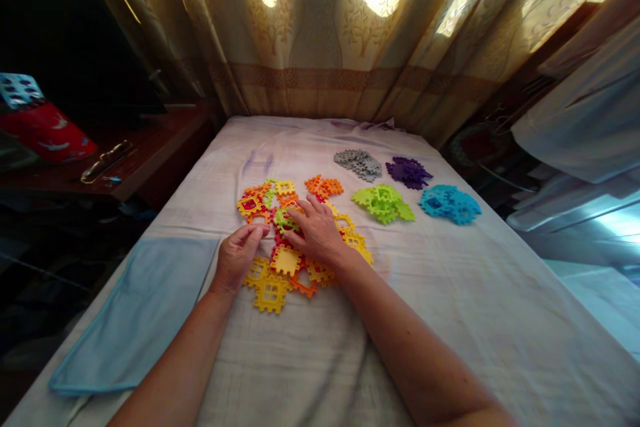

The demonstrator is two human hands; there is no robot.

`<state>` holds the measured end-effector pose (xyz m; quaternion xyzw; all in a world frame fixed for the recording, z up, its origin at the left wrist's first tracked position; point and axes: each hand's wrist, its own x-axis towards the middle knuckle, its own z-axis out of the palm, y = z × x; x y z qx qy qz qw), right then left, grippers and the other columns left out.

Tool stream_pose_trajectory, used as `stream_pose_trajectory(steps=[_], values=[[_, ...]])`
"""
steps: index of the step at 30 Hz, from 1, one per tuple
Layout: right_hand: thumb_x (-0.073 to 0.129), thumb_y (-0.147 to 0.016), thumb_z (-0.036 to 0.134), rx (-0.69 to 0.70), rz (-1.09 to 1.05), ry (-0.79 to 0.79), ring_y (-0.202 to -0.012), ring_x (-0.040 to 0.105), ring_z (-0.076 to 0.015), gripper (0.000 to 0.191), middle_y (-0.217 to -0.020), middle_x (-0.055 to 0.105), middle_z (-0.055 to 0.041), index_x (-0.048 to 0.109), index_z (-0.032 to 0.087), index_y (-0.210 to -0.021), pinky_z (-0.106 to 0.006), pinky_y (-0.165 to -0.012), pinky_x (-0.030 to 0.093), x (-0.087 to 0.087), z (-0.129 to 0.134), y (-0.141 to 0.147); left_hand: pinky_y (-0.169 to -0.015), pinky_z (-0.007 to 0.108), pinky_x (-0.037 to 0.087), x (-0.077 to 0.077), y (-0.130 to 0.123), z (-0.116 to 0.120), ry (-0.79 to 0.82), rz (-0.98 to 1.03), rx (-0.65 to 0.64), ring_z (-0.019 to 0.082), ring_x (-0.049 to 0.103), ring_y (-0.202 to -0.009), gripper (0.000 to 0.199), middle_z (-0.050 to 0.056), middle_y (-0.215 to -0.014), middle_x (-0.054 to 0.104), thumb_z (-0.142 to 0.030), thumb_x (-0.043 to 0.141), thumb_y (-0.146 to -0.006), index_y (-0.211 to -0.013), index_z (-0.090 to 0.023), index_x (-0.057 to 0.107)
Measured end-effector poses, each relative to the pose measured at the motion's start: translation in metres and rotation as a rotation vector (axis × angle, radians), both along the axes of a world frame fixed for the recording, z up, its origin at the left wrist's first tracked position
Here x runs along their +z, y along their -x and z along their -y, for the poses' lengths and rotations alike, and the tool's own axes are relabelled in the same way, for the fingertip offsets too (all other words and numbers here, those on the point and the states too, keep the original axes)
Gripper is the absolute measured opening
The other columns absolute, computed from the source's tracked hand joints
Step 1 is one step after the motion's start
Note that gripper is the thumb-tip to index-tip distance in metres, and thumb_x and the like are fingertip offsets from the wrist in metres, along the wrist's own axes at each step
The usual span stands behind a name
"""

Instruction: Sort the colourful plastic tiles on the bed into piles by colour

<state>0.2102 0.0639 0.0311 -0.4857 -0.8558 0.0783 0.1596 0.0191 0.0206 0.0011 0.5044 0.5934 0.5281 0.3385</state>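
**At the mixed pile (pixel 287 260) of notched pieces**

My right hand (pixel 320 233) lies loosely spread over the pile, beside a green piece (pixel 283 220). My left hand (pixel 237 260) is bunched at its left edge; whether those fingers grasp anything, I cannot tell. Beyond, a grey heap (pixel 357 164) rests on the pale sheet (pixel 450 293).

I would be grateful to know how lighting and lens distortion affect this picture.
Head view: window light burns out the upper part of the curtain; the far left sinks into near-black; the red container near the edge looks stretched and slanted; fine detail is soft, so whether the left hand holds anything is hard to tell.
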Motion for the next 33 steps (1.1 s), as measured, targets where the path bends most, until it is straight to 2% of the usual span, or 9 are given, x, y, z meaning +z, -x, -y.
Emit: stream_pose_trajectory(steps=[4, 12, 15, 19, 25, 29, 33], values=[[0.057, -0.092, 0.05, 0.004, 0.016, 0.011, -0.142, 0.031, -0.0329, 0.042, -0.144, 0.051, -0.0125, 0.065, 0.025, -0.125, -0.051, -0.111, 0.029, -0.001, 0.0, 0.001, -0.088, 0.034, 0.054, 0.002, -0.001, 0.0, 0.003, -0.004, -0.006, 0.022, 0.071, -0.087, 0.043, 0.007, -0.09, 0.078, -0.058, 0.063, -0.075, -0.084, -0.019, 0.076], [0.063, -0.091, 0.039, 0.046, -0.003, -0.001, -0.133, 0.041, -0.0286, 0.025, -0.132, 0.062, -0.0085, 0.07, 0.023, -0.109, -0.046, -0.108, 0.033, 0.003, 0.0, 0.004, -0.087, 0.033, 0.055, 0.002, -0.001, 0.0, 0.003, -0.005, -0.01, 0.022, 0.071, -0.087, 0.042, 0.006, -0.09, 0.078, -0.058, 0.063, -0.075, -0.085, -0.019, 0.076], [0.056, -0.095, 0.035, 0.066, 0.019, -0.038, -0.127, 0.046, -0.0259, 0.02, -0.124, 0.067, -0.0075, 0.07, 0.023, -0.103, -0.043, -0.105, 0.033, 0.005, 0.001, 0.006, -0.087, 0.033, 0.055, 0.004, -0.001, 0.001, 0.007, -0.016, -0.005, 0.022, 0.071, -0.087, 0.041, 0.006, -0.09, 0.078, -0.057, 0.063, -0.076, -0.086, -0.019, 0.076], [0.046, -0.1, 0.028, 0.072, 0.068, -0.058, -0.113, 0.055, -0.0216, 0.024, -0.114, 0.071, -0.0072, 0.069, 0.021, -0.099, -0.038, -0.1, 0.033, 0.005, 0.001, 0.009, -0.088, 0.034, 0.054, 0.002, 0.0, 0.001, 0.002, -0.017, 0.0, 0.022, 0.071, -0.087, 0.04, 0.006, -0.089, 0.078, -0.056, 0.063, -0.076, -0.085, -0.02, 0.076], [0.058, -0.095, 0.038, 0.068, 0.069, -0.016, -0.112, 0.057, -0.0227, 0.021, -0.117, 0.07, -0.0075, 0.067, 0.02, -0.103, -0.037, -0.096, 0.035, 0.007, 0.002, 0.011, -0.089, 0.034, 0.054, 0.0, 0.0, 0.0, 0.001, -0.01, -0.005, 0.022, 0.071, -0.089, 0.039, 0.007, -0.091, 0.077, -0.055, 0.063, -0.076, -0.085, -0.019, 0.076], [0.056, -0.096, 0.031, 0.075, 0.045, -0.022, -0.112, 0.059, -0.022, 0.015, -0.117, 0.07, -0.0082, 0.067, 0.02, -0.1, -0.036, -0.097, 0.035, 0.008, 0.002, 0.012, -0.088, 0.034, 0.054, 0.001, 0.0, 0.0, 0.009, -0.003, -0.006, 0.022, 0.071, -0.088, 0.04, 0.007, -0.09, 0.077, -0.056, 0.063, -0.076, -0.085, -0.019, 0.076], [0.052, -0.098, 0.029, 0.06, -0.128, -0.078, -0.117, 0.058, -0.0202, 0.016, -0.124, 0.068, -0.0089, 0.065, 0.021, -0.1, -0.034, -0.103, 0.034, 0.008, 0.0, 0.01, -0.088, 0.035, 0.054, 0.004, 0.0, 0.001, 0.014, -0.018, -0.007, 0.023, 0.071, -0.088, 0.042, 0.007, -0.091, 0.078, -0.058, 0.064, -0.075, -0.085, -0.019, 0.076]])
